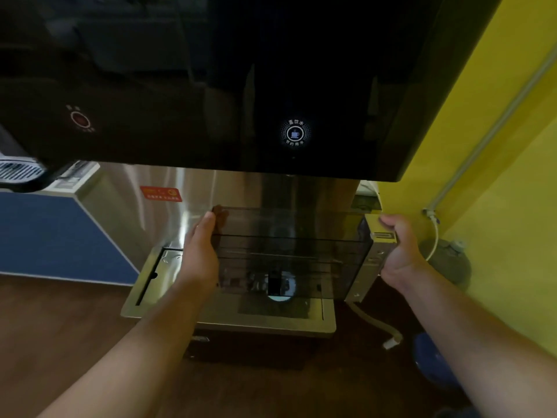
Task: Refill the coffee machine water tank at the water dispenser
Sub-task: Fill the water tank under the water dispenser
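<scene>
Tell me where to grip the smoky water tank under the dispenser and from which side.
Grip the water tank by its two short end walls, one hand from each side, as the left hand and right hand do now. It is a wide, open-topped box, so end grips should keep it level under the dispenser.

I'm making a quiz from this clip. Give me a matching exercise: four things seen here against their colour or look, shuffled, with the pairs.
Things:
1. water tank
2. wall
3. sticker
4. drip tray

Looks:
A. yellow
B. shiny metal
C. smoky see-through
D. red

Pairs: 1-C, 2-A, 3-D, 4-B. The left hand and right hand hold the tank by its ends.
</scene>
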Motion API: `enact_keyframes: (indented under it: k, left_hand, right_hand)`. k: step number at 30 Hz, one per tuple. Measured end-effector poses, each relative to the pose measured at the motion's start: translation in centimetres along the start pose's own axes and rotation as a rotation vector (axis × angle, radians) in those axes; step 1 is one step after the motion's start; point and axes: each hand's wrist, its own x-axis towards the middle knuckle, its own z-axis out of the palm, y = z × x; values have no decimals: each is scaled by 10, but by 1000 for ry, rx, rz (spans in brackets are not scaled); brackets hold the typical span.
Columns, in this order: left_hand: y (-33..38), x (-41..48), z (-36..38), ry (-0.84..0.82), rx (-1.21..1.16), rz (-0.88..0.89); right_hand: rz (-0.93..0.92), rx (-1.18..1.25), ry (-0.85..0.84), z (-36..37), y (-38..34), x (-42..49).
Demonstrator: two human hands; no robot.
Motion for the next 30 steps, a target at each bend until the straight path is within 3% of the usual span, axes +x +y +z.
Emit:
enact_keyframes:
  k: [5,8,10,11,14,17,25,30]
  left_hand:
    - [8,-2,13,-6,58,60]
    - [5,-11,8,200,31,98]
    - [1,-27,2,342,191,329]
    - [2,-36,1,317,357,484]
    - [19,-54,14,-20,879,817]
    - [44,-56,43,-103,1199,1044]
    - [60,-52,73,-40,1345,924]
    - [61,-43,74,-14,1362,952]
  right_hand:
    - [10,68,-30,-13,3,15]
    - [3,76,-35,-15,0,19]
    - [12,73,-7,-15,-3,21]
    - [16,72,2,-15,-3,23]
    - [46,71,7,-18,-5,28]
    - [51,86,-13,-16,-8,33]
    - [84,109,-63,-8,-11,41]
    - [53,113,-103,-3,-12,43]
